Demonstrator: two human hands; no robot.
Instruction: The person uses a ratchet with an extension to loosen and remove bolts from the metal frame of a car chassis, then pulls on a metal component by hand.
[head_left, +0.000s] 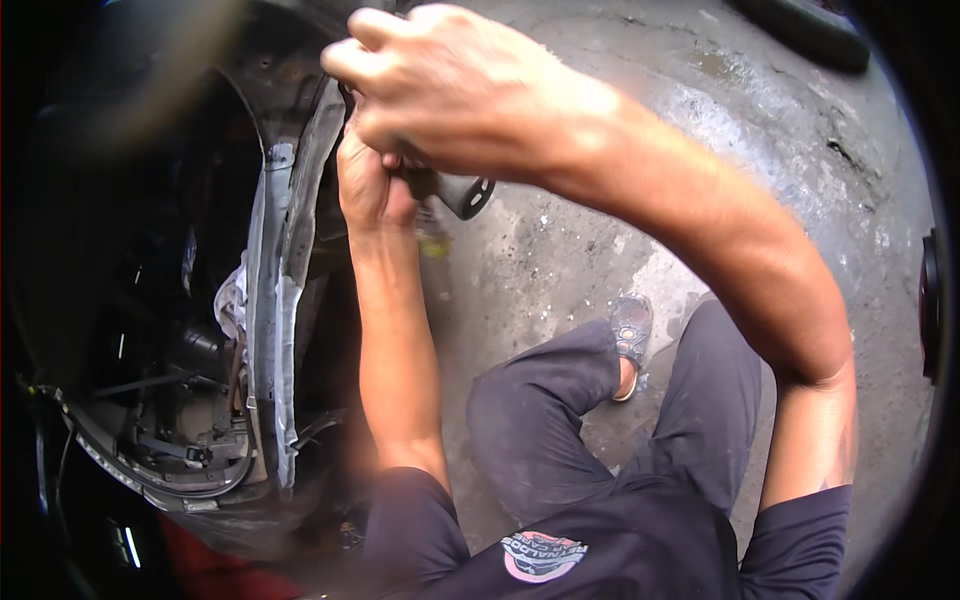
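My right hand (455, 95) is raised at the top, beside a car body's bare metal edge (270, 290). Its fingers are curled closed, and whatever they grip is hidden. Just beneath it, my left hand (370, 185) reaches up along the same edge. A curled fingertip shows there, but my right hand covers most of its fingers and whatever they hold. Behind both hands, a dark rounded metal part (465, 195) with slotted holes sticks out to the right; whether either hand touches it I cannot tell.
On the left is the car's dark open bay with a black curved rim (200, 490), a whitish rag (232, 300) and several mechanical parts. Stained concrete floor (560, 250) spreads to the right. A black tyre-like object (810, 30) lies at the far right. My bent legs (545, 420) are below.
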